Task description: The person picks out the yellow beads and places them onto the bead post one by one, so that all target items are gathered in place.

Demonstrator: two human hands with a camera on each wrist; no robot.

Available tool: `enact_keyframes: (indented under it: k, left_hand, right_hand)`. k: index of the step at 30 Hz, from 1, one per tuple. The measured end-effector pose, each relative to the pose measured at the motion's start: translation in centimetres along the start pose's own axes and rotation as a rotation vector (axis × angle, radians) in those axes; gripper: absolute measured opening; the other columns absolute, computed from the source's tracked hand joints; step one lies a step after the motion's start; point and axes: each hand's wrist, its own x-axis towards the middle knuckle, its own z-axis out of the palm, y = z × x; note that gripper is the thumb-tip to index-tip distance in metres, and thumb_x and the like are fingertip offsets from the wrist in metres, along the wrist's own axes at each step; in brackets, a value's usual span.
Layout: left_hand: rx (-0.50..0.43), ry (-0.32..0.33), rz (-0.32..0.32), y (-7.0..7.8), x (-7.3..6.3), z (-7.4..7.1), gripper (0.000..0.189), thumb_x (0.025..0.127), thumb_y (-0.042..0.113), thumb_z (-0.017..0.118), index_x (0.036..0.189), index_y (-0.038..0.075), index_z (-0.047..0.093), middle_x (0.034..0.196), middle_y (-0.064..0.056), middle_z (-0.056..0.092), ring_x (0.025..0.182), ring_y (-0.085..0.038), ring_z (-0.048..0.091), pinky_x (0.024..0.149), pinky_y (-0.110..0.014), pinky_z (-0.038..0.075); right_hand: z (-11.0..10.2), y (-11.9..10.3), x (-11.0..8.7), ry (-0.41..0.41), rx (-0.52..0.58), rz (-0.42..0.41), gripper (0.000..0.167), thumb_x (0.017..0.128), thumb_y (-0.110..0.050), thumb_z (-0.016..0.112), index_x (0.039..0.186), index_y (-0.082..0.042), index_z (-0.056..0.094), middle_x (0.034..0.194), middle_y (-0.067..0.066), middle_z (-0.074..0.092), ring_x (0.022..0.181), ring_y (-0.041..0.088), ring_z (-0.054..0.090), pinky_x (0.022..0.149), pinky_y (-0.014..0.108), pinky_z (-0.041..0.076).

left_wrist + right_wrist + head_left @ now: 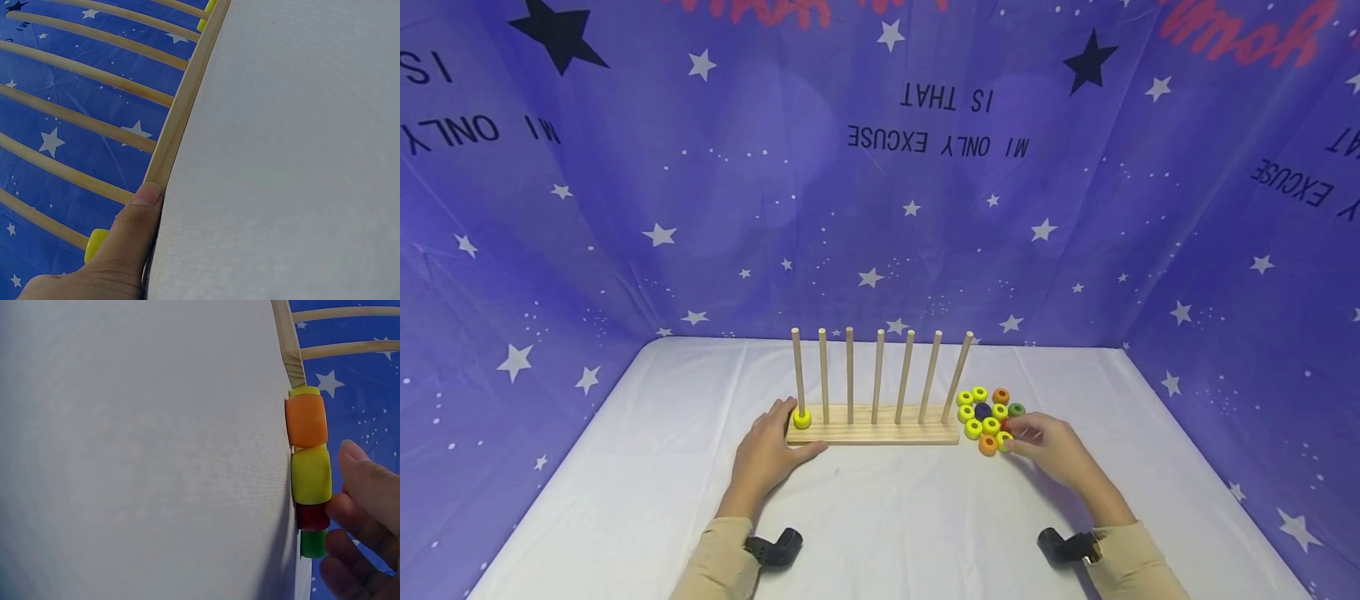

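My left hand (767,446) grips the left end of a wooden peg stand (872,433), thumb along its front edge and fingers round toward the back. The left wrist view shows that thumb (134,219) pressed on the base. One yellow bead (802,420) sits at the foot of the leftmost peg. Off the stand's right end my right hand (1052,446) hovers over loose beads, thumb and fingers apart. Its fingertips are right by a yellow bead (311,476) and a red bead (313,517), with a green bead (314,544) beyond.
Several yellow beads, two orange beads (988,445) and a dark blue bead (982,412) lie clustered on the white tabletop (880,517). Several upright pegs (877,375) rise from the stand. A blue star-print cloth (820,208) hangs behind and at both sides.
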Motion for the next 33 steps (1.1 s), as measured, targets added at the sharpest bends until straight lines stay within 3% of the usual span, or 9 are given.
enact_keyframes:
  k: [11,20,26,33]
  left_hand:
    - [-0.004,-0.006,-0.011,-0.1,0.3,0.3,0.101,0.071,0.065,0.079,0.148,0.01,0.044,0.153,-0.016,0.046,0.145,-0.038,0.038,0.112,-0.061,0.038]
    - [-0.007,-0.003,-0.008,-0.1,0.2,0.3,0.101,0.071,0.064,0.08,0.147,0.01,0.044,0.153,-0.017,0.046,0.144,-0.039,0.039,0.112,-0.062,0.038]
    - [-0.005,-0.006,-0.012,-0.1,0.2,0.3,0.101,0.071,0.064,0.079,0.148,0.01,0.044,0.153,-0.017,0.046,0.144,-0.039,0.039,0.112,-0.061,0.038]
    - [-0.004,-0.004,-0.009,-0.2,0.2,0.3,0.101,0.071,0.064,0.079,0.147,0.01,0.044,0.153,-0.017,0.046,0.144,-0.039,0.039,0.111,-0.062,0.038]
  right_hand:
    - [0.5,0.3,0.0,-0.011,-0.017,0.011,0.035,0.079,-0.028,0.083,0.109,-0.015,0.073,0.099,-0.004,0.072,0.087,0.012,0.063,0.078,0.028,0.054]
    - [0.8,0.2,-0.3,-0.042,-0.031,0.032,0.036,0.077,-0.032,0.084,0.107,-0.016,0.074,0.096,-0.004,0.071,0.087,0.012,0.062,0.079,0.032,0.054]
    - [1.1,0.4,-0.5,-0.039,-0.043,0.013,0.042,0.077,-0.037,0.083,0.111,-0.014,0.074,0.107,0.001,0.073,0.097,0.02,0.067,0.088,0.044,0.056]
    - [1.5,0.7,-0.6,-0.026,-0.035,-0.029,0.044,0.079,-0.035,0.083,0.115,-0.014,0.073,0.12,0.009,0.071,0.116,0.034,0.064,0.101,0.055,0.05]
